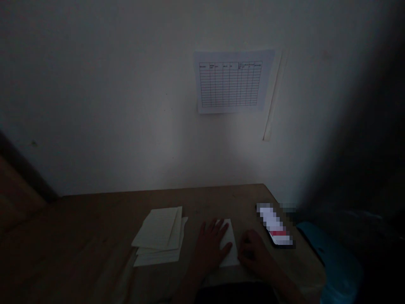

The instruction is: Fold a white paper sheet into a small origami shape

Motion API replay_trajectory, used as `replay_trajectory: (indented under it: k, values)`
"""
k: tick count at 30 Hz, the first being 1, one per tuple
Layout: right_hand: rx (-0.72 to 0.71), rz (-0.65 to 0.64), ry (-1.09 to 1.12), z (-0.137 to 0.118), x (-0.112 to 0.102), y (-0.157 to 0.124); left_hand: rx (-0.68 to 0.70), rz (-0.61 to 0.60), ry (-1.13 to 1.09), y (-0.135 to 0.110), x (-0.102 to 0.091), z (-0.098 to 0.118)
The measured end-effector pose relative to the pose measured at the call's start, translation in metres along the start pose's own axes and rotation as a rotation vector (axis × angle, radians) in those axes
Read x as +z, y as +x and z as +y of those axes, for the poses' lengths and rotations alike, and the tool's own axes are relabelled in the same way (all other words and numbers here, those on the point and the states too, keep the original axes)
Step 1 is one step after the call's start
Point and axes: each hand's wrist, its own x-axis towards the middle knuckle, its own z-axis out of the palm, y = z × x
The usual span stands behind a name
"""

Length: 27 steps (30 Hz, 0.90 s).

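Observation:
A white sheet of paper [233, 253], narrow in shape, lies on the wooden table before me. My left hand [212, 245] rests flat on its left side, fingers spread. At the paper's right edge, my right hand [255, 252] is curled, with thumb and fingers drawn together by the lower right corner. Dim light hides whether those fingers pinch the edge. To the left of my left hand is a loose stack of pale papers [158, 230], its sheets unevenly overlapped.
A phone [274, 224] with a lit, blurred screen lies near the right edge of the table [104, 219]. Beyond that edge stands a blue plastic object [335, 257]. A printed table sheet [232, 84] hangs on the wall behind. The room is dark.

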Motion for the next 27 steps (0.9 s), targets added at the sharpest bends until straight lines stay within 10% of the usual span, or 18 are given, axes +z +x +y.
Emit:
replay_trajectory:
  k: [27]
  values:
    - [-0.019,0.003,0.062,0.013,0.005,0.000,0.001,-0.004,0.018,0.001,-0.002,0.001]
